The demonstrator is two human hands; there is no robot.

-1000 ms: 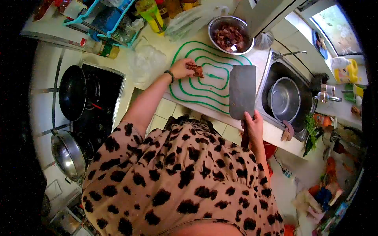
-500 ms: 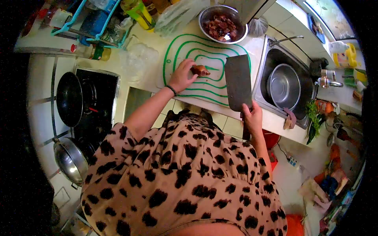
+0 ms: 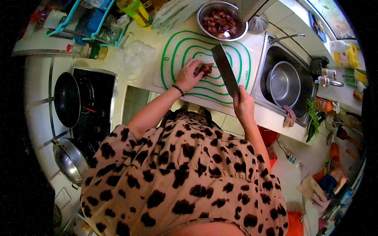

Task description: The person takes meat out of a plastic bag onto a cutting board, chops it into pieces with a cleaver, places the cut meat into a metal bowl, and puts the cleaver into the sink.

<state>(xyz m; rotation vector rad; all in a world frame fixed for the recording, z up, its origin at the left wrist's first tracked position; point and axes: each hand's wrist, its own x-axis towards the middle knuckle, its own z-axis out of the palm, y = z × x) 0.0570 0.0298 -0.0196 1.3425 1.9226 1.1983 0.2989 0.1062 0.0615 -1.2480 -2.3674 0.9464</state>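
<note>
Left hand (image 3: 189,76): fingers grasp meat (image 3: 207,69) on the cutting board (image 3: 176,51). Right hand (image 3: 245,105): fingers clasp the cleaver (image 3: 225,71). Left fingertips are best curled clear of its edge.

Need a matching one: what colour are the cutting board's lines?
Green lines, shown best in the head view.

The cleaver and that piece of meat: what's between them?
In the head view, just green-lined cutting board shows between the cleaver and the piece of meat.
</note>
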